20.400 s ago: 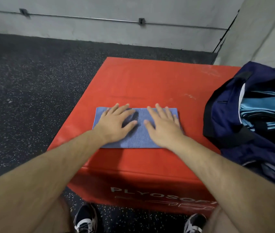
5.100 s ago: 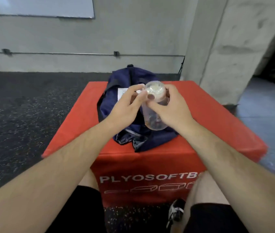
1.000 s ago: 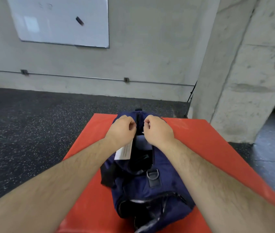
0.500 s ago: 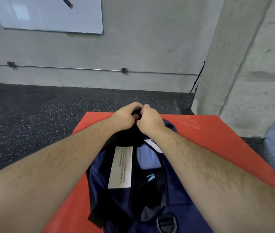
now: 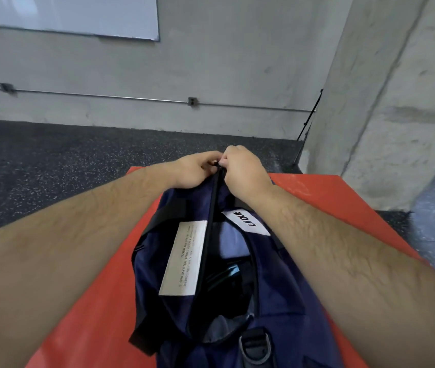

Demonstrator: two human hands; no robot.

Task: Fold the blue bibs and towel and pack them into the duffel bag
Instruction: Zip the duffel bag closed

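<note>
A navy duffel bag lies lengthwise on the red plyo box, its top opening gaping. Inside I see a patch of the blue towel and dark contents below it. Two white labels sit on either side of the opening. At the bag's far end, my left hand and my right hand are pressed together, fingers curled, pinching the bag's fabric at the end of the zip. What exactly each fingertip holds is hidden between the hands. The bibs are not visible.
A metal D-ring and black strap sit at the bag's near end. A concrete pillar stands at the right, a grey wall with a whiteboard behind, and dark speckled floor on the left.
Both hands have moved from the middle of the bag's opening to its far end and closed together there. My head has come closer over the bag.
</note>
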